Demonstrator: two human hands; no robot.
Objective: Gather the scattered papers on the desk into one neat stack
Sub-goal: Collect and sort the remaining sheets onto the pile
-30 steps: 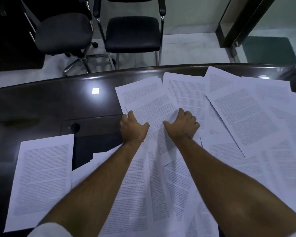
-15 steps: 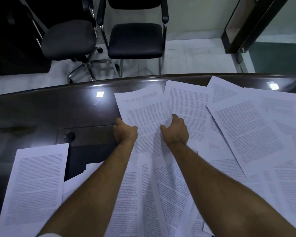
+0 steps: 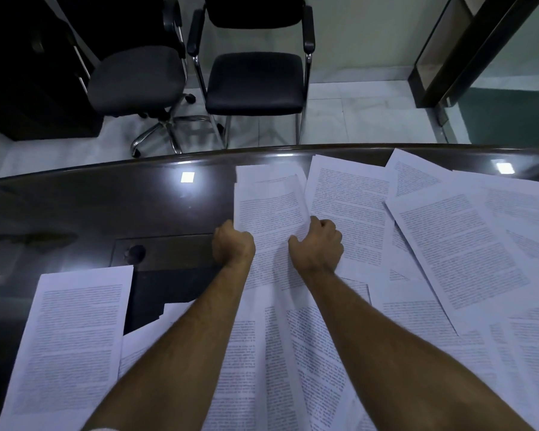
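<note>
So both hands are on the same sheet (image 3: 271, 209), a printed page that sits right between them and runs away from the knuckles toward the far edge of the desk (image 3: 106, 206). The left hand (image 3: 233, 246) has its fingers curled around the sheet's left edge, and the right hand (image 3: 319, 247) is curled onto the right edge, thumb on top. There looks to be a second page tucked just under it, peeking out past the top.

The rest of the scattered papers (image 3: 461, 253) fan out to the right of the right hand, overlapping each other, and more lie under both forearms closer to the body. One lone page (image 3: 72, 343) lies well off to the left of the left hand, apart from the pile.

Beyond the desk, past the fingertips, there's a swivel chair (image 3: 137, 79) and a visitor chair (image 3: 254, 79) on a pale floor.
</note>
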